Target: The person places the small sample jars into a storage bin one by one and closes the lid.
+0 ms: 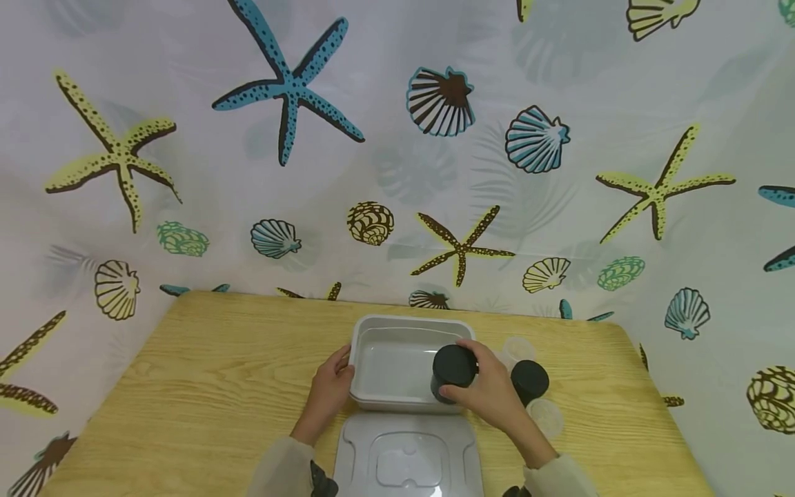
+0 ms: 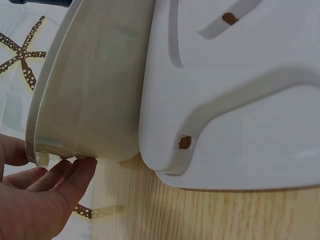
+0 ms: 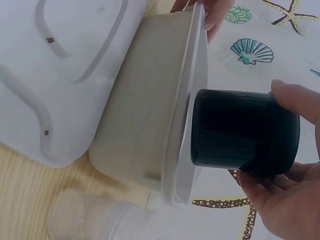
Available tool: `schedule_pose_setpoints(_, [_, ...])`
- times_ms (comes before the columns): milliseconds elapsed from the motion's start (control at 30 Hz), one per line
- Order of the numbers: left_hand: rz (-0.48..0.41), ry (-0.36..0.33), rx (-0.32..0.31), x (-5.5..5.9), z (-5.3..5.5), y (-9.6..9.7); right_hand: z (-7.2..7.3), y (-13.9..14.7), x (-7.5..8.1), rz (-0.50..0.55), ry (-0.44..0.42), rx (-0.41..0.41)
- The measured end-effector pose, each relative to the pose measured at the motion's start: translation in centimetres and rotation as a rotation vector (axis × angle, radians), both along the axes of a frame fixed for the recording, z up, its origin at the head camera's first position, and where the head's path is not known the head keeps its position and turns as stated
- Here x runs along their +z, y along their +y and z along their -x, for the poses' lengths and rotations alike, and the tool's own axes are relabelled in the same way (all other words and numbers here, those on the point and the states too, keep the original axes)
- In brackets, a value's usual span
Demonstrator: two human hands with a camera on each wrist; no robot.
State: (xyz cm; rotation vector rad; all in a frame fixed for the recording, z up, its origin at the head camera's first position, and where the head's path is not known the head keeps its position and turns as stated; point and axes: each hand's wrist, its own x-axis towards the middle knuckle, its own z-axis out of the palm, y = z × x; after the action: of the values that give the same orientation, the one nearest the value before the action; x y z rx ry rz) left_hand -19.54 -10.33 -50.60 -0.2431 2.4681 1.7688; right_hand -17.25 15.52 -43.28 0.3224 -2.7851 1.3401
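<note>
A light-grey plastic storage box (image 1: 397,406) stands open on the wooden table. At its left side my left hand (image 1: 329,388) grips the rim; the left wrist view has those fingers (image 2: 75,175) curled beneath the rim of the box (image 2: 97,85). My right hand (image 1: 493,395) holds a black cylindrical jar (image 1: 453,367) above the box's right end, thumb on one side and fingers on the other. Up close, the jar (image 3: 240,130) looks smooth and glossy, and it overlaps the box's rim. In front of the box lies a pale grey lid (image 1: 408,459) with moulded grooves.
Right of the box on the wooden table (image 1: 236,366) stand another black jar (image 1: 530,378) and two clear containers, one nearer (image 1: 546,418) and one farther back (image 1: 518,347). A curtain (image 1: 385,166) printed with starfish and shells hangs behind the table.
</note>
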Motion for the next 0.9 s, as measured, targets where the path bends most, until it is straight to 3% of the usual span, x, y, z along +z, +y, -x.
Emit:
schedule_pose_setpoints(233, [-0.006, 0.005, -0.004, 0.0, -0.1, -0.1, 0.8, -0.7, -0.4, -0.047, -0.006, -0.008])
schedule_pose_setpoints(900, [-0.020, 0.038, -0.007, -0.4, 0.0, -0.1, 2.8, -2.7, -1.3, -0.004, 0.026, 0.023])
